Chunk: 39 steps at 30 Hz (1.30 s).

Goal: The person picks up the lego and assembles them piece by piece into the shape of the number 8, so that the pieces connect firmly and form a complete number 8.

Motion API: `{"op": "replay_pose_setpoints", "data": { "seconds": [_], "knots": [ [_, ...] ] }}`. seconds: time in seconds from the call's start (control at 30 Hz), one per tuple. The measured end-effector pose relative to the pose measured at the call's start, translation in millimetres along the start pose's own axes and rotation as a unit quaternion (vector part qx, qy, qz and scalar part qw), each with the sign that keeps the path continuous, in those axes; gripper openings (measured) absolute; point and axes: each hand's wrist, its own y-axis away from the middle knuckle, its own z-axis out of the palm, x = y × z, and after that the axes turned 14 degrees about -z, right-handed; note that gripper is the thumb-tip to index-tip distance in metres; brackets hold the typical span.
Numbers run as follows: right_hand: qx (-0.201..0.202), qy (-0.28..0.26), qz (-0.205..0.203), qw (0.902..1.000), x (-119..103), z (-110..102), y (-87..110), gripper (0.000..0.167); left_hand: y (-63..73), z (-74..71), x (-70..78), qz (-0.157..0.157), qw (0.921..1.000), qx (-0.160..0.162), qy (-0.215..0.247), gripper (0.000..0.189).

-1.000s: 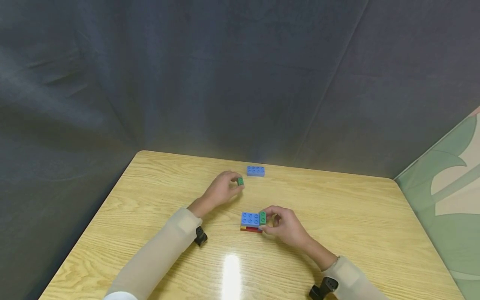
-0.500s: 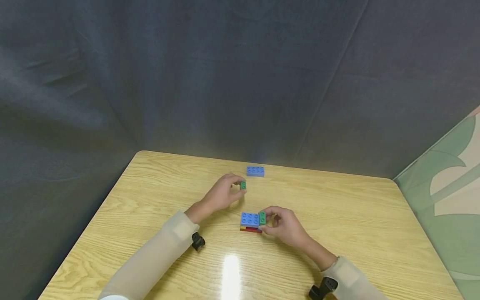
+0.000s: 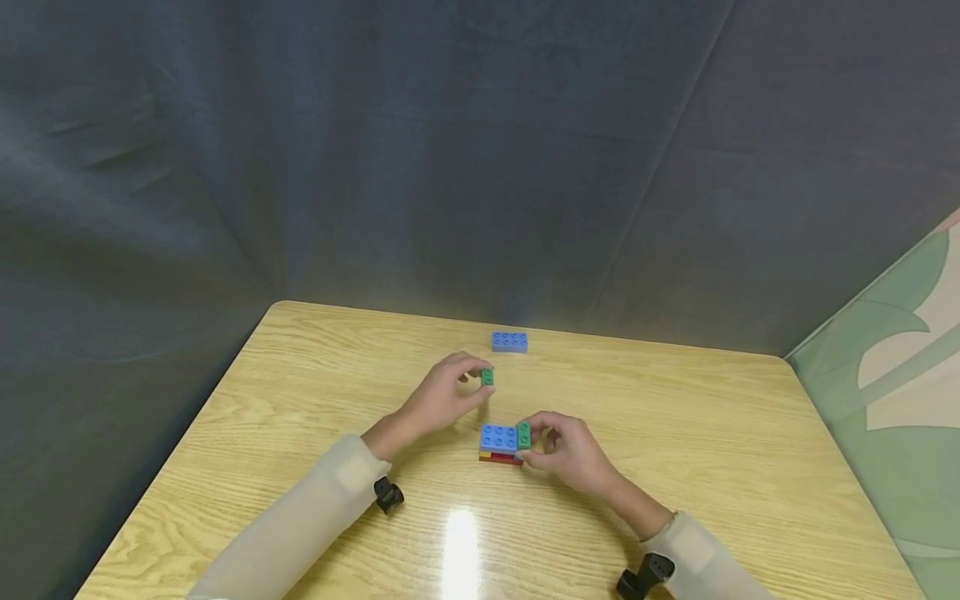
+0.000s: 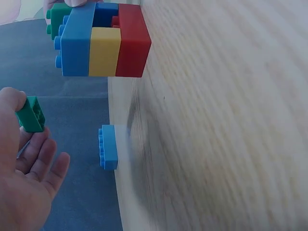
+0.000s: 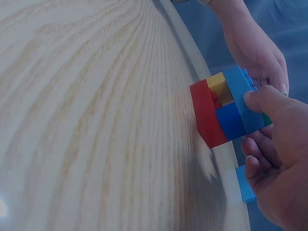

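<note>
My left hand (image 3: pixel 442 398) pinches a small green building brick (image 3: pixel 487 377) between thumb and fingertips, above the table and just behind a brick stack. That stack has a red brick (image 4: pixel 134 41) at the bottom, then a yellow brick (image 4: pixel 105 52) and a dark blue brick (image 5: pixel 235 121) with a gap between them. A lighter blue brick (image 3: pixel 498 437) spans the top, and a second green brick (image 3: pixel 524 436) sits on its right end. My right hand (image 3: pixel 576 457) grips the stack's right end, the thumb on the lighter blue brick's side in the right wrist view.
A loose blue brick (image 3: pixel 510 342) lies near the back edge of the wooden table (image 3: pixel 675 417). Behind the table hangs a dark curtain (image 3: pixel 480 167). A patterned green and cream panel (image 3: pixel 900 400) stands at the right.
My left hand has come slightly right and toward the stack with its green brick. The right hand and the stack stay about where they were.
</note>
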Motion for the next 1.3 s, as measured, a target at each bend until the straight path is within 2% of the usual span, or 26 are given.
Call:
{"op": "replay_pose_setpoints", "data": {
  "seconds": [0.8,1.3],
  "knots": [
    [-0.004,-0.001,0.000,1.0000,1,0,0.2,0.024,33.5,7.8,0.9,0.038,0.9978,-0.038,0.038,0.035],
    [-0.001,-0.005,0.005,1.0000,-1,0,0.4,0.023,42.2,15.0,-5.7,0.036,0.9967,-0.054,0.048,0.038]
  ]
}}
